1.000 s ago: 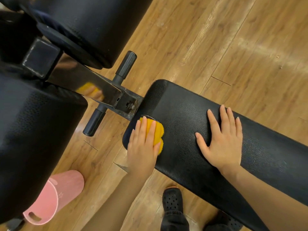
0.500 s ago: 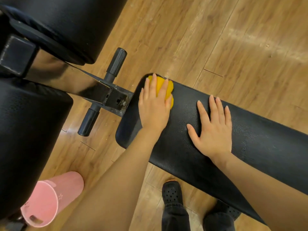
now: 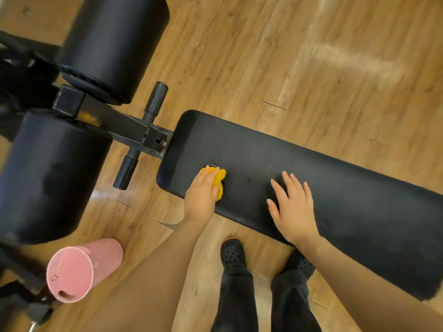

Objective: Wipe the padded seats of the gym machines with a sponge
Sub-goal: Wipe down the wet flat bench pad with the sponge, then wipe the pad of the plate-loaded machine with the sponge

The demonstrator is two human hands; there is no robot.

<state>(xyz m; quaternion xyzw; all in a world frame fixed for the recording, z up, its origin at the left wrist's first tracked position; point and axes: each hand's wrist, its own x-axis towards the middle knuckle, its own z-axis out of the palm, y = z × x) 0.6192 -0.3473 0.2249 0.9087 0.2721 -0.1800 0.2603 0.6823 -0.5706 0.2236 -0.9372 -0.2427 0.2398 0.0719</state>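
A long black padded bench seat (image 3: 335, 178) runs from the middle to the right edge of the view. My left hand (image 3: 201, 195) presses a yellow sponge (image 3: 220, 182) onto the seat's near edge, close to its left end. The sponge is half hidden under my fingers. My right hand (image 3: 293, 207) lies flat on the pad to the right of the sponge, fingers spread, holding nothing.
Two big black roller pads (image 3: 112, 44) (image 3: 48, 173) sit on a black metal frame (image 3: 134, 133) with short grip handles, left of the seat. A pink bucket (image 3: 79, 269) stands on the wooden floor at lower left. My feet in black shoes (image 3: 232, 254) are below the seat.
My left hand has drawn the sponge back from the seat's far edge to its near edge. My right hand stays flat on the pad. The view has pulled back.
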